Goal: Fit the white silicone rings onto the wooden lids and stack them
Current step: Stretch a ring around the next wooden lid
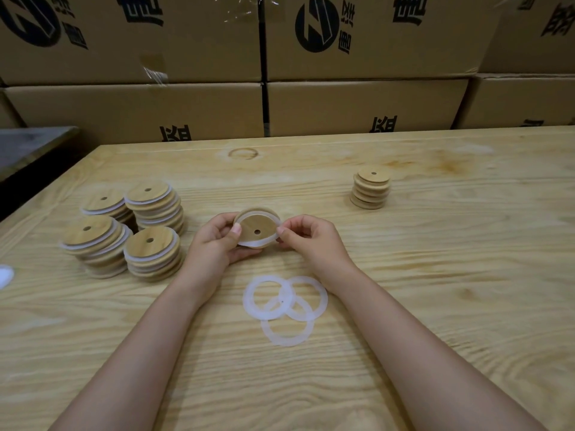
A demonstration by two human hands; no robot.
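A: Where is the lid?
B: Frame centre. My left grip (217, 241) holds the wooden lid (255, 227); my right grip (308, 237) pinches its white ring (264, 243).
A: Others?
B: Three loose rings (291, 307) below; ringed stacks (149, 244) left; bare stack (371, 189) upper right.

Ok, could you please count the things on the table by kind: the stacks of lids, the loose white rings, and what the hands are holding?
Stacks of ringed lids: 4
Stack of bare lids: 1
Loose rings: 3
Held lid: 1
Held ring: 1
Total: 10
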